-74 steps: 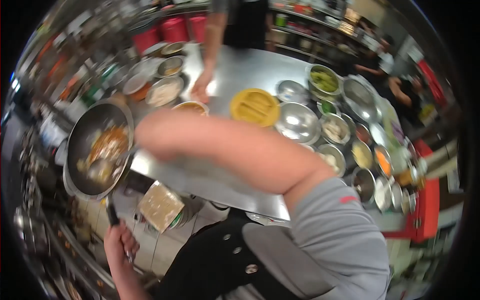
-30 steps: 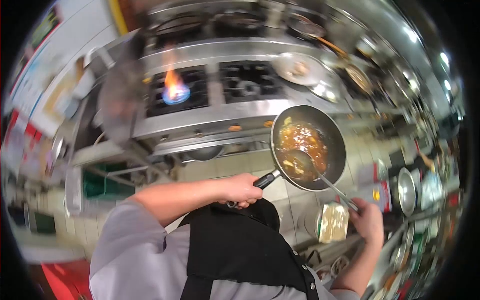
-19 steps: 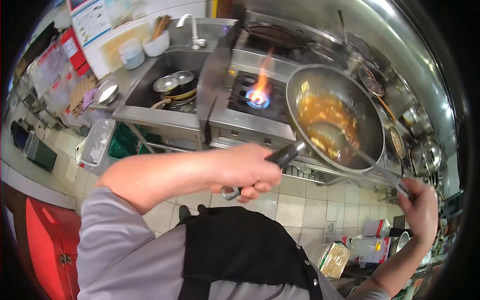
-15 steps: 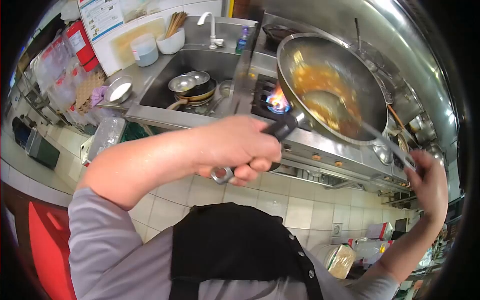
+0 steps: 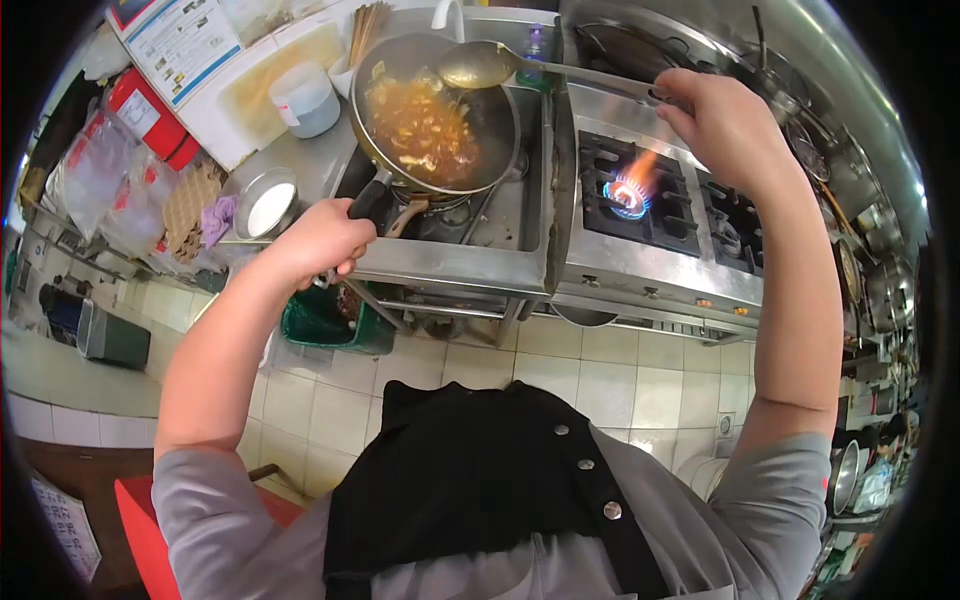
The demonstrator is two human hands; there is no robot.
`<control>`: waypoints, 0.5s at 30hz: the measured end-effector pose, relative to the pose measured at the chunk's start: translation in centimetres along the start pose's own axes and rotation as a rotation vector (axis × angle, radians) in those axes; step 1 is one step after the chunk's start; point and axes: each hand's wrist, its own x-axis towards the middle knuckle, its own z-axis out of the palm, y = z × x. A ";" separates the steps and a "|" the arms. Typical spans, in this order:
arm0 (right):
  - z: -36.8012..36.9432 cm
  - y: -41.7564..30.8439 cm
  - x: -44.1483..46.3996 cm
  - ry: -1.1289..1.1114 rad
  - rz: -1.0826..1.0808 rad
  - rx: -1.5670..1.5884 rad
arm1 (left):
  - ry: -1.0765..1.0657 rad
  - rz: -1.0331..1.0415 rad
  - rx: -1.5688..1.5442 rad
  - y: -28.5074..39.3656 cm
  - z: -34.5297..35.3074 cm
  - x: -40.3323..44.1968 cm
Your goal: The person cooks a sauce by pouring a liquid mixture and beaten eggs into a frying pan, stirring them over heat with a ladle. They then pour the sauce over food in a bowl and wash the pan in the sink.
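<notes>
My left hand (image 5: 328, 241) is wrapped round the black handle of a deep wok (image 5: 495, 150), which I hold over the sink (image 5: 535, 215). Inside the wok lies a brownish-orange saucy food (image 5: 420, 130) with pale pieces. My right hand (image 5: 715, 120) grips the end of a long metal ladle (image 5: 575, 72). The ladle's bowl is over the right rim of the wok, above the food. Part of another pan with a wooden handle (image 5: 407, 216) shows beneath the wok, in the sink; the rest is hidden.
A gas burner (image 5: 627, 197) burns with a blue and orange flame on the stove to the right. A metal bowl of white powder or liquid (image 5: 270, 207) and a white tub (image 5: 305, 103) stand left of the sink. Below is a green bin (image 5: 330, 320).
The wok has moved left from above the lit burner to over the sink, my left hand with it. The ladle has come up out of the food and moved left with my right hand.
</notes>
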 end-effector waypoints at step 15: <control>5.4 1.5 5.7 0.016 0.091 0.059 | 0.127 0.061 0.975 -2.2 0.4 15.6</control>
